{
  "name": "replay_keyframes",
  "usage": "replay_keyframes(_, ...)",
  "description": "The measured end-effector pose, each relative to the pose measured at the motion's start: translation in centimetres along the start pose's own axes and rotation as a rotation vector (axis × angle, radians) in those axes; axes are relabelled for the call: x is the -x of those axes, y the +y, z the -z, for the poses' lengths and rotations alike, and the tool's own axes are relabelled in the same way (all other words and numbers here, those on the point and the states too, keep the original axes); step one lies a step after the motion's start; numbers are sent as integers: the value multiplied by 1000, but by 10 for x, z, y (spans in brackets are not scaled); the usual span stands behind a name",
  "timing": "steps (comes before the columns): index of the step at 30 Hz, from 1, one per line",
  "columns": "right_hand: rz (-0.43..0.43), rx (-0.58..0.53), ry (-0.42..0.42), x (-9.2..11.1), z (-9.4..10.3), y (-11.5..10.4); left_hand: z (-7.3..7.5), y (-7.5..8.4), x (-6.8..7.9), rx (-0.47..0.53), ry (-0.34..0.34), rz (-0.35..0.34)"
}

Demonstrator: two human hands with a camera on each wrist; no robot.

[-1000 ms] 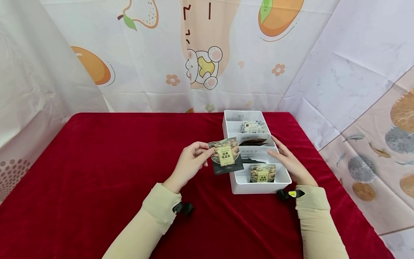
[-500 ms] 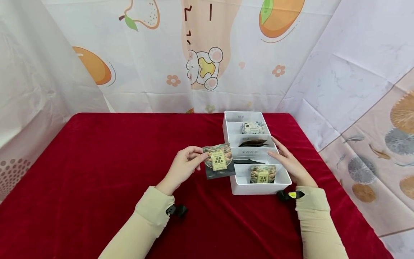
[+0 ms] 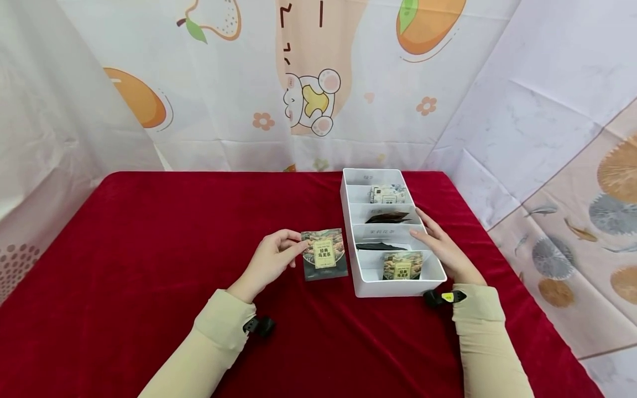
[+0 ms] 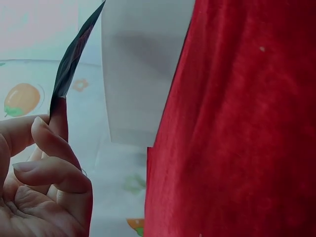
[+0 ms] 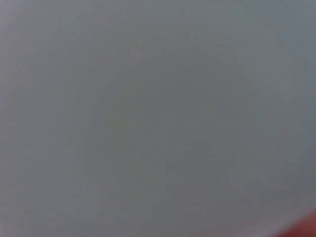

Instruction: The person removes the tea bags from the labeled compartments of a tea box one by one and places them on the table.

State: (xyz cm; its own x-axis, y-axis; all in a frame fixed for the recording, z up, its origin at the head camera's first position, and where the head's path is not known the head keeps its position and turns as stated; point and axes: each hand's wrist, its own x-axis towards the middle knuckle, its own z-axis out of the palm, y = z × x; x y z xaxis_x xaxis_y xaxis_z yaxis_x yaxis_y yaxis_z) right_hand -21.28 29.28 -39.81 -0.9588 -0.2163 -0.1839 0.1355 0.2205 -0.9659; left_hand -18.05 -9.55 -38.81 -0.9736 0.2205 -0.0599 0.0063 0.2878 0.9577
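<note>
My left hand (image 3: 270,258) pinches a tea sachet (image 3: 324,255) by its left edge, thumb in front. The sachet is dark with a food-like print and a yellow label, its face turned to the head camera, just left of a white divided box (image 3: 398,288). The left wrist view shows the sachet (image 4: 74,57) edge-on, held up between thumb and finger (image 4: 59,118). My right hand (image 3: 444,250) holds the box's right wall, thumb over the rim and fingers along the outside. Only a blurred grey-white surface fills most of the right wrist view.
Inside the box are a matching sachet (image 3: 402,266) in the front compartment, dark sachets (image 3: 379,246) behind it, brown sachets (image 3: 388,217) further back, and pale sachets (image 3: 388,194) near the far end. Red cloth (image 3: 174,249) covers the table. Printed curtains (image 3: 224,99) hang behind.
My left hand has moved left and slightly toward me with the sachet, away from over the box to beside it. The right hand and the box stay in place.
</note>
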Motion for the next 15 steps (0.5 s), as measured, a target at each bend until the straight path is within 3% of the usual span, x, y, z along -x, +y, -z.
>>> replay_keyframes(15, 8, -10, 2, -1, 0, 2, -1, -14, 2, -37, -29, 35)
